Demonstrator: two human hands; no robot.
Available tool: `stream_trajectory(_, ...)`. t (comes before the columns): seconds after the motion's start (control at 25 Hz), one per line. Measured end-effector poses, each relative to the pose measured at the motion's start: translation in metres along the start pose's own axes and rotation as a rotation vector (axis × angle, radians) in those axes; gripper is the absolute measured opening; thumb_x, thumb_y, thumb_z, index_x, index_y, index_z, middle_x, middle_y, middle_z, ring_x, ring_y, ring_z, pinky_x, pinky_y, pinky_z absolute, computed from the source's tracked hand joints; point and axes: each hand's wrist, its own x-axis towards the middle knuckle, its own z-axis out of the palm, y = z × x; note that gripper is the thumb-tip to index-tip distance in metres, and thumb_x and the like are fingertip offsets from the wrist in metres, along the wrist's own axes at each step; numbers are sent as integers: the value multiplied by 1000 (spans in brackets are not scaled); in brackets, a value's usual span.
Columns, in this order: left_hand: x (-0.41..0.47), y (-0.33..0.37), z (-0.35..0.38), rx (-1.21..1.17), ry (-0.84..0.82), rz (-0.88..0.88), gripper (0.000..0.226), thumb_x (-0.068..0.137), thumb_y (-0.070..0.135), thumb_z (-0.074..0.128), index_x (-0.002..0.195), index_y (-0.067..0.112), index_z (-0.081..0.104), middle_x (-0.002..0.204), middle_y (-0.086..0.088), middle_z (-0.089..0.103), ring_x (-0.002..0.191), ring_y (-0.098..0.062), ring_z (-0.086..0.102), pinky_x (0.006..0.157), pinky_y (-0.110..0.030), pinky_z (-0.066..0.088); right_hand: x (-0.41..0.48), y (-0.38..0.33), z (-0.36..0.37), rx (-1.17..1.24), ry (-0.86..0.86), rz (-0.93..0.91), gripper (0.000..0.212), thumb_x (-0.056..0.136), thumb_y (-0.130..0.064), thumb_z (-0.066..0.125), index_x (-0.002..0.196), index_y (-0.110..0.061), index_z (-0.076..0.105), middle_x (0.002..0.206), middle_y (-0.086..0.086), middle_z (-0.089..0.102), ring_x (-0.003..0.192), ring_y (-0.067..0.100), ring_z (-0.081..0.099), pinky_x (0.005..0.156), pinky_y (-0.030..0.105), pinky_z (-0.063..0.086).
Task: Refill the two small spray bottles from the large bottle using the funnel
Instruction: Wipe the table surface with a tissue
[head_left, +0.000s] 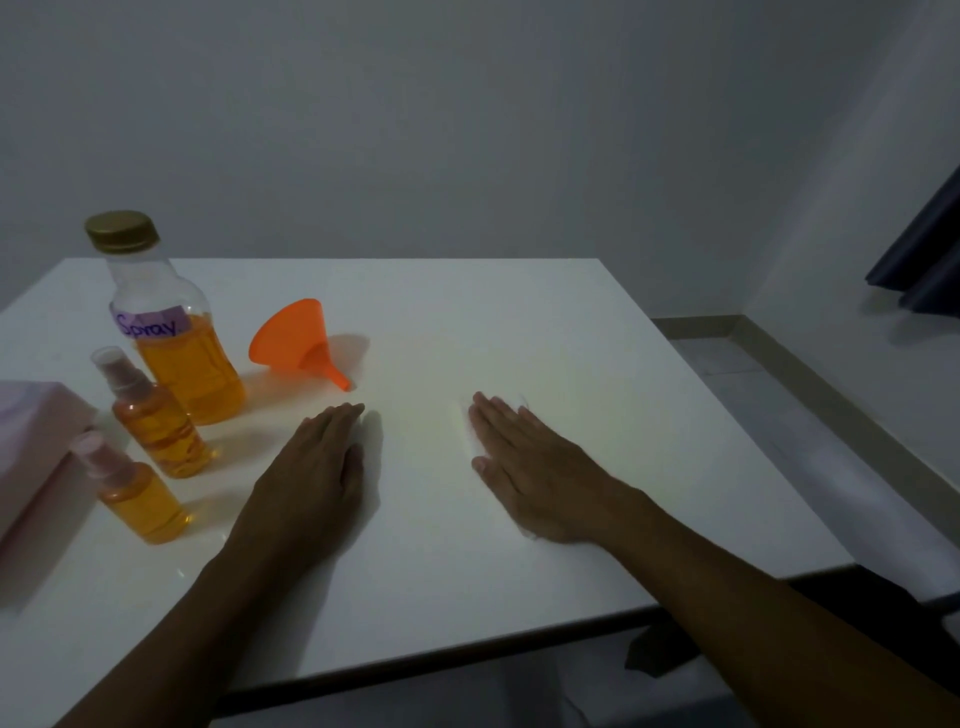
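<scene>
From the head camera, both hands lie flat, palms down, on the white table (519, 322), fingers stretched out and holding nothing. The left hand (311, 467) and the right hand (524, 467) rest apart from each other, with bare tabletop between them. Just beyond the left hand's fingertips the orange funnel (296, 338) lies on its side, its spout pointing toward that hand and stopping just short of it. Further left of the left hand stands the large bottle (171, 332), upright, gold cap on, about half full of orange liquid, with a purple label reading "Spray". In front of it, beside the left hand, stand the two small spray bottles, the farther one (156, 426) and the nearer one (135, 493), both upright, capped and holding orange liquid. A pink box (31, 447) sits at the far left edge.
</scene>
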Motion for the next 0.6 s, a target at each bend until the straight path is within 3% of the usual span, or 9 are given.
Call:
stream_trajectory(0.32,0,-1,3,5,-6,-12,49,97,31,32,137,9,49,138,-13,54,129,-27,49,110,-39,31,44,9,2,-34,48,262,59,107,-29,20,156,0,10,166,17,7,154,25,3,124,40,2)
stream_trajectory(0.6,2,-5,7,1,10,2,46,97,32,33,136,13,49,137,-11,55,128,-24,49,110,-39,33,9,-30,6,4,110,35,60,105,-33,24,156,-2,16,165,15,12,154,24,8,124,40,3)
